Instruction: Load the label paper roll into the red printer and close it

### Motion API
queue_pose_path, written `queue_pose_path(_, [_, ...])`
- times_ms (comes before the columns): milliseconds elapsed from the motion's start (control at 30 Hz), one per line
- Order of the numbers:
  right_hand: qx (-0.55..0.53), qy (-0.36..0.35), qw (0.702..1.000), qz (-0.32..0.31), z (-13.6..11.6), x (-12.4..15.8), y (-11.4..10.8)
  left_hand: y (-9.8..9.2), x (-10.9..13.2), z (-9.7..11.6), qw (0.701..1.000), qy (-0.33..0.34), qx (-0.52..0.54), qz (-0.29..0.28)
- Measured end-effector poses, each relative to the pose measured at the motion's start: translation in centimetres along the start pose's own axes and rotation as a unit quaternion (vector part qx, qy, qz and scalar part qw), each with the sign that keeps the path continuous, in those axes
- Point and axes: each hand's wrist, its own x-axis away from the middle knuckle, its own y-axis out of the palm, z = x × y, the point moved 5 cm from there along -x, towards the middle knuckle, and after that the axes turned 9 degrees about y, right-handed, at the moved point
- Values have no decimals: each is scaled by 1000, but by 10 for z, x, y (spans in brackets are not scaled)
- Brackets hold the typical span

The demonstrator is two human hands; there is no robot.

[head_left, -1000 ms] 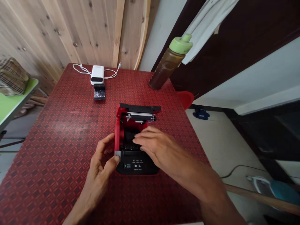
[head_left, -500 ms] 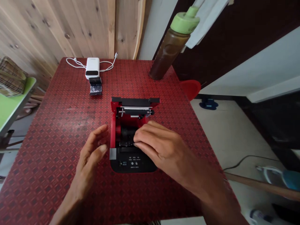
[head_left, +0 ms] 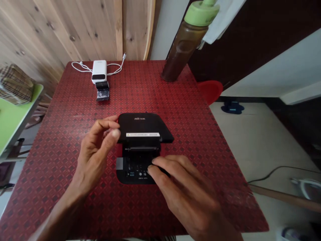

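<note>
Head view, right hand [head_left: 185, 190] on printer [head_left: 142, 125]

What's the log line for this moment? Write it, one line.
left hand: beside black lid | right hand: on receipt printer panel

White power bank [head_left: 99, 72] on red patterned tablecloth [head_left: 62, 140], white cable [head_left: 112, 71] looped behind, small black block [head_left: 102, 91] touching near end. Amber-filled bottle [head_left: 184, 43], green cap, at far table edge. Plaid bag [head_left: 16, 85] on green table [head_left: 15, 117], left. Red stool [head_left: 210, 92], blue object [head_left: 232, 107] on pale floor [head_left: 250, 140], right. Knotty pine-plank wall [head_left: 75, 26] behind.
</note>
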Motion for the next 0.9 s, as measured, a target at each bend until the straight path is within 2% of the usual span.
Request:
queue_pose_path(167, [66, -3, 996, 58, 1, 9, 4, 4, 28, -13, 996, -80, 38, 17])
queue_pose_path(333, [10, 21, 1000, 17, 10, 3, 13, 8, 36, -26, 990, -126, 64, -7])
queue_pose_path(600, [8, 54, 999, 1, 9, 0, 13, 5, 36, -24, 992, -111, 28, -55])
queue_pose_path(833, [-37, 62, 997, 3, 13, 9, 19, 3, 36, -28, 993, -108, 33, -30])
queue_pose_path(900, [-62, 67, 996, 20, 14, 14, 16, 2, 41, -29, 992, -118, 42, -22])
